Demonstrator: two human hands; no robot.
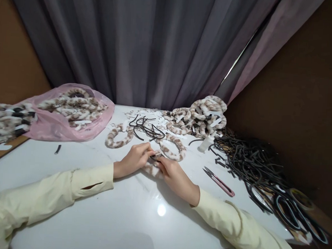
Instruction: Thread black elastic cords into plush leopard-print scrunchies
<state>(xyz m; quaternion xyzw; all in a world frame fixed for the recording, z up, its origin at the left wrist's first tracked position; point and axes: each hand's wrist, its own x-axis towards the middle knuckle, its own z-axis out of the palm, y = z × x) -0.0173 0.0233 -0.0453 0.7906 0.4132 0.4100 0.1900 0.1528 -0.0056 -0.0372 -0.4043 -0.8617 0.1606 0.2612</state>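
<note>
Above the middle of the white table, my left hand (134,159) and my right hand (177,178) meet, fingers pinched close together. Between them is a fluffy white-and-brown ring (151,169), partly covered by my fingers. A short dark piece (154,158) shows at the fingertips; whether it is tubing joined to the ring I cannot tell. Just beyond my right hand lies another fluffy ring (173,147). A further fluffy ring with a white tag (119,135) rests past my left hand. Cut black tubes (147,128) lie behind the two rings.
Pink-handled thread snips (219,182) lie right of my right hand, near a small clear bottle (206,143). Black tubing (253,162) heaps along the right edge. Fluffy rings pile at the back (207,110) and fill a pink plastic bag (100,126) at left.
</note>
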